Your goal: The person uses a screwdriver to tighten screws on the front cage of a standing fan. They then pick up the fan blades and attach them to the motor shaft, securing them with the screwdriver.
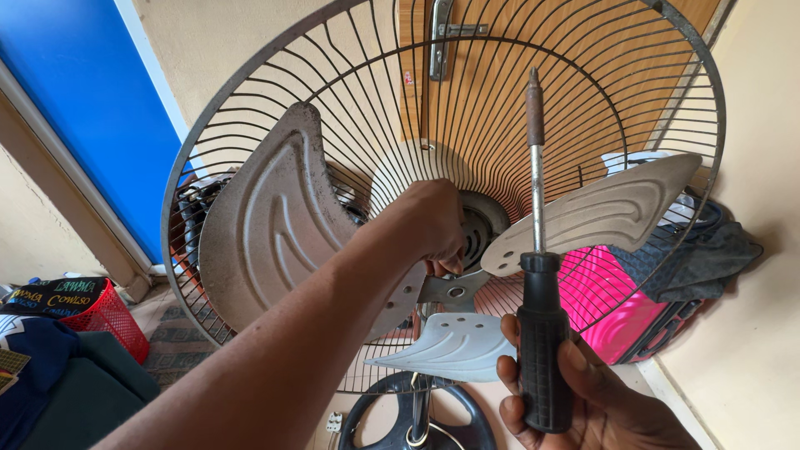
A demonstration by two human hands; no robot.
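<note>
1. We see a standing fan with its front guard off: the rear wire guard (250, 92) fills the view, and the three grey metal blades (275, 225) sit in front of it, fixed around a central hub (454, 292)
2. Our left hand (433, 225) reaches in at the middle of the fan, fingers curled at the hub just in front of the motor housing (483, 225); it seems to pinch something small there, but we cannot tell what, because the hand itself hides it
3. Our right hand (575, 400) is closed around the black ribbed handle of a screwdriver (537, 250), held upright at the lower right with the rusty shaft pointing up across the right-hand blade
4. We judge the blades to be thin pressed sheet metal: stiff, light, dusty, with edges that could nick a finger and that would bend if levered. The safest hold looks to be at the hub, where the three blades meet, not out at the tips
5. The wire guard looks springy and light, easy to grip on its outer rim, though it would flex under a hard pull
6. The screwdriver handle is ribbed, so it should not slip; the shaft is corroded but looks rigid
7. Below the blades we see the black round base (375, 421) and chrome post; behind the guard stand a pink case (600, 308) and a wooden door (500, 67), and a red basket (112, 317) sits at the far left
</note>
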